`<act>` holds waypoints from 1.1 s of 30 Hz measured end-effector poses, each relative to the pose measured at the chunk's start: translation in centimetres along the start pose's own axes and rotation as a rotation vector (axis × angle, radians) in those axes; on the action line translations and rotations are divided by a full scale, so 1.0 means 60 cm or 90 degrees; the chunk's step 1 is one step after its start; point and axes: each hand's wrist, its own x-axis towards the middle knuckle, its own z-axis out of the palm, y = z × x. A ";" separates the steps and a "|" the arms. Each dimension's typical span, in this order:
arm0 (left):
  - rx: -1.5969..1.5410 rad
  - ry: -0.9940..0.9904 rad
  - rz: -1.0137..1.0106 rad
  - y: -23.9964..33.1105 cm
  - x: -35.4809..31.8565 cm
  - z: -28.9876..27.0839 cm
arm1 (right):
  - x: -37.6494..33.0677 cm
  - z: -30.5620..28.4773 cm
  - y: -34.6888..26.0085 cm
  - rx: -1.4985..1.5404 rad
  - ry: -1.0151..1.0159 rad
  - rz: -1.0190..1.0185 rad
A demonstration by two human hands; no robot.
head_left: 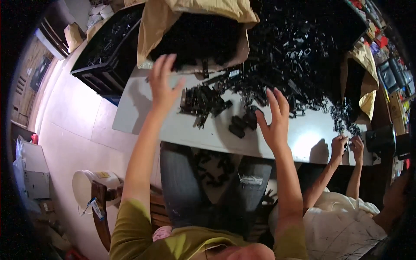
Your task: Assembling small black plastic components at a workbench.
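Note:
My left hand (162, 86) is raised with its fingers spread, just in front of the lower left edge of a brown paper sack (157, 32). Nothing shows in it. My right hand (276, 123) hovers over the white table (264, 145), thumb and fingers apart and pointing away from me. Beside its thumb lie a few chunky rounded black pieces (237, 127); whether the thumb touches one I cannot tell. Between my hands sits a small heap of narrow black plastic parts (201, 102). The sack's mouth faces me, dark with black contents.
A large pile of black clip-like parts (299, 56) covers the table's far side. At right, another person's hands (340, 146) work by a second paper sack (367, 86). A black crate (102, 71) stands at far left, a white bucket (84, 186) on the floor.

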 end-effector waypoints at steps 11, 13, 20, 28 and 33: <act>-0.092 0.252 -0.301 -0.225 0.022 0.108 | 0.393 0.125 -0.143 -0.365 0.159 -0.328; -0.169 0.017 -0.514 -0.192 0.043 0.092 | 0.440 0.157 -0.160 -0.476 0.137 -0.305; -0.024 0.014 -0.407 -0.193 0.026 0.105 | 0.547 0.204 -0.139 0.011 0.004 -0.134; -0.095 -0.123 -0.546 -0.130 0.057 0.058 | 0.567 0.198 -0.119 0.638 -0.010 0.369; -0.096 -0.091 -0.507 -0.114 0.047 0.053 | 0.515 0.226 -0.148 0.728 0.002 0.334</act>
